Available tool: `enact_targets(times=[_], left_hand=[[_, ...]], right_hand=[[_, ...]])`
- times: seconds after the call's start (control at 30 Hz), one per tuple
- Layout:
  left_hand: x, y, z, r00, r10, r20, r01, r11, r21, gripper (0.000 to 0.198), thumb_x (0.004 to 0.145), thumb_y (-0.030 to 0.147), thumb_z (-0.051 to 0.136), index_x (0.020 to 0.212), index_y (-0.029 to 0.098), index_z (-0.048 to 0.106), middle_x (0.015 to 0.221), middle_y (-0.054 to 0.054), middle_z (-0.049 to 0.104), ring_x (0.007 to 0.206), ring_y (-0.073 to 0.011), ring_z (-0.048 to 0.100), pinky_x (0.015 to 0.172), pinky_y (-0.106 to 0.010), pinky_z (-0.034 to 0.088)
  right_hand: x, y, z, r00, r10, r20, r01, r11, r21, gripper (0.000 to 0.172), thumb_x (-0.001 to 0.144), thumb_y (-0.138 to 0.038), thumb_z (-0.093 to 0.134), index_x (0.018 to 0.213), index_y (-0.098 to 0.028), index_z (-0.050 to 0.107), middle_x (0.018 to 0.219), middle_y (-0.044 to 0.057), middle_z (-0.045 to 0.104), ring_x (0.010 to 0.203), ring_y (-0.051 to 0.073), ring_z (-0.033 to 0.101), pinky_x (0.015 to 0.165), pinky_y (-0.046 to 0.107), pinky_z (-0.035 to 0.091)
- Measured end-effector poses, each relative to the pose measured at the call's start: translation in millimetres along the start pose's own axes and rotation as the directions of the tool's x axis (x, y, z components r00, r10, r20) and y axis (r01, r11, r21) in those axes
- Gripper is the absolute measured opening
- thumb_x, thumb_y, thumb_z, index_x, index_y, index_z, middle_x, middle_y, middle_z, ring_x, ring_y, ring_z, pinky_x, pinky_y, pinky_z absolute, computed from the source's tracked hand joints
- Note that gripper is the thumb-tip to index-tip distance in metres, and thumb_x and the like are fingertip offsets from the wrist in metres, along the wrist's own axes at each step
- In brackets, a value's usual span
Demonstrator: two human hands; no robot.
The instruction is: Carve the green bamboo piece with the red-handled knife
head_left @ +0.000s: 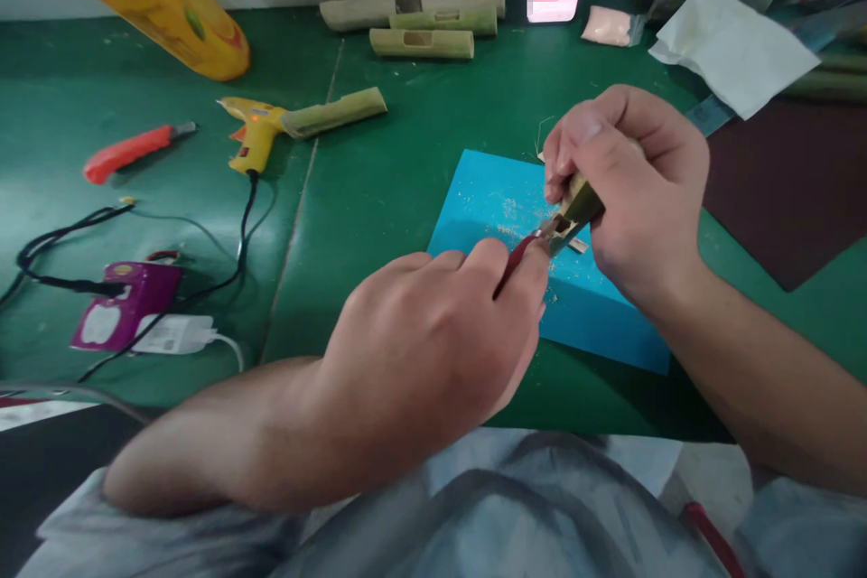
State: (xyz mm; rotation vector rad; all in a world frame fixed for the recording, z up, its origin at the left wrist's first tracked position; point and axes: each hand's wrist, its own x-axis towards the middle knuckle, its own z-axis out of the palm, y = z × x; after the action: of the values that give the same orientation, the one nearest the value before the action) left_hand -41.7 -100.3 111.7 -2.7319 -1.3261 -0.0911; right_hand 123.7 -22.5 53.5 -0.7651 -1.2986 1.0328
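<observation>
Keep the work over the green table (379,199), spread across most of the frame, and above the blue sheet (596,316) right of centre, handy for catching waste. Drive with the left hand (433,334), at the middle of the frame: closed in a fist around the tool, knuckles up. Clamp with the right hand (629,172), at right of centre: curled firmly round the bamboo piece (588,203), hiding much of its length. Leave the notched bamboo tubes (421,42) at the upper middle well apart from the work. Hold the bamboo tilted and steady just above the sheet, with no rolling in the palm. Guide the red-handled tool (518,262), right of centre and too covered to identify, in short, light strokes; probably safer than one hard push, given the risk of splitting along the grain or slipping. Seat the metal tip (544,228) squarely at the opening (561,224), clear of the right fingertips. Brush aside the pale crumbs (508,209) for a better view.
</observation>
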Motion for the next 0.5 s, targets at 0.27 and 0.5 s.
enact_targets(times=[0.27, 0.5], left_hand=[[-4.0, -0.6, -1.4, 0.997, -0.068, 0.032, 0.069, 0.996, -0.060, 0.038, 0.101, 0.027, 0.053, 0.134, 0.021, 0.070, 0.086, -0.005, 0.070, 0.050, -0.0125, 0.055, 0.047, -0.026, 0.045], [-0.3, -2.2, 3.4, 0.990, -0.023, 0.138, 0.044, 0.987, -0.153, 0.047, 0.096, 0.018, 0.054, 0.142, 0.019, 0.063, 0.109, -0.010, 0.074, 0.064, -0.0134, 0.065, 0.050, -0.022, 0.047]], right_hand=[[-1.0, -4.1, 3.5, 0.999, 0.050, -0.013, -0.049, 0.999, 0.012, 0.037, 0.090, -0.042, 0.081, 0.063, -0.030, 0.059, 0.059, -0.003, 0.057, 0.054, 0.018, 0.052, 0.056, 0.036, 0.047], [-0.7, -1.2, 3.6, 0.999, 0.047, 0.002, -0.047, 0.997, 0.057, 0.042, 0.089, -0.044, 0.080, 0.061, -0.029, 0.054, 0.057, -0.003, 0.052, 0.051, 0.017, 0.047, 0.054, 0.037, 0.046]])
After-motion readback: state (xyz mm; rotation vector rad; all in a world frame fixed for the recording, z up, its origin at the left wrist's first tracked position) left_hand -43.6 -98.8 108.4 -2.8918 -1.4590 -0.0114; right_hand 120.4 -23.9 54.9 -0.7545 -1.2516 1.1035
